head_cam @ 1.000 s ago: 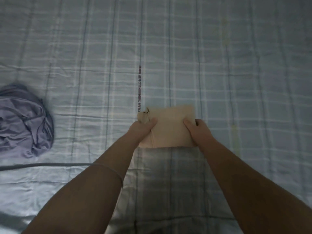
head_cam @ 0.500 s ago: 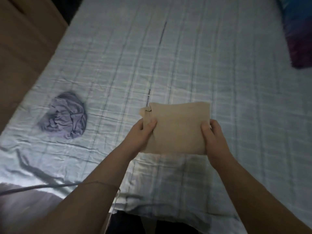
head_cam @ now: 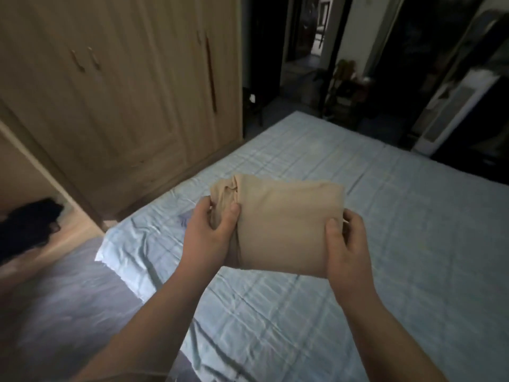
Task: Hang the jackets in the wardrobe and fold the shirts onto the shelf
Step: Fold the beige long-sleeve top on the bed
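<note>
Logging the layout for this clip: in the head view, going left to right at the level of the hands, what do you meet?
Dark bundle on the floor → left hand → folded beige shirt → right hand → bare bed sheet.

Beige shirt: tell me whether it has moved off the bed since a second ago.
Yes. The beige shirt lay flat on the bed then; now both hands hold it up, clear of the sheet.
</note>
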`<action>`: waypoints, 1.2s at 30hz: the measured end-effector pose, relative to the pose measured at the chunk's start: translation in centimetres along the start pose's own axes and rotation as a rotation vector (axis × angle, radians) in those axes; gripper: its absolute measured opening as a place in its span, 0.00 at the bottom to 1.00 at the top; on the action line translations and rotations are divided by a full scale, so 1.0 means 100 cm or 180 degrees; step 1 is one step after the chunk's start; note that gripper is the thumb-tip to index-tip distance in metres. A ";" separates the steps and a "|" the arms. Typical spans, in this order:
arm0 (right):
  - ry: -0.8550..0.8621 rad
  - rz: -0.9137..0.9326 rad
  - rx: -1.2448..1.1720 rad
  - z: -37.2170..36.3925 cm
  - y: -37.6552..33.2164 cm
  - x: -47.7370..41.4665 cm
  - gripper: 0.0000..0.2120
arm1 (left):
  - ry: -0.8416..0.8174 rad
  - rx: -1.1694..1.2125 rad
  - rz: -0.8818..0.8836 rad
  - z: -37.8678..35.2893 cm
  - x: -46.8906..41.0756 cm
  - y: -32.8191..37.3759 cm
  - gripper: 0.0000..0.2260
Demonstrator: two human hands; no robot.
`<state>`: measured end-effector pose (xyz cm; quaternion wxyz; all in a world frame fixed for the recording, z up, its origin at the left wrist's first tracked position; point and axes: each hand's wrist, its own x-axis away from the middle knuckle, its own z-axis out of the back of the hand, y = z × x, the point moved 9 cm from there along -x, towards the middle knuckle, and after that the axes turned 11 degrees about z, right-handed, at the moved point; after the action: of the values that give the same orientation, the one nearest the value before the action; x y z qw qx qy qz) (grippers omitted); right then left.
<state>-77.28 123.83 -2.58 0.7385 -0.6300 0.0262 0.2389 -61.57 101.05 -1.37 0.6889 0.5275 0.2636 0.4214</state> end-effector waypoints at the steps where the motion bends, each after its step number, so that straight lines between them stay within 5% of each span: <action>1: -0.0071 0.0070 -0.0027 -0.022 -0.015 0.003 0.08 | 0.0127 0.0036 -0.0028 0.029 -0.003 0.001 0.11; 17: -0.1757 0.0965 -0.0897 -0.468 -0.243 0.155 0.07 | 0.2135 0.0165 0.0028 0.530 0.009 -0.093 0.10; 26: -0.2552 0.1079 -0.1186 -0.654 -0.298 0.200 0.09 | 0.3181 0.0324 0.0284 0.671 -0.006 -0.145 0.08; 36: -0.2695 0.1183 -0.1329 -0.861 -0.307 0.128 0.09 | 0.3411 0.0170 0.0231 0.764 -0.189 -0.168 0.08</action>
<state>-31.55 43.85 3.62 0.4876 -0.5968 -0.2121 0.6009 -4.30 44.81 4.38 0.4292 0.2645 0.5706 0.6483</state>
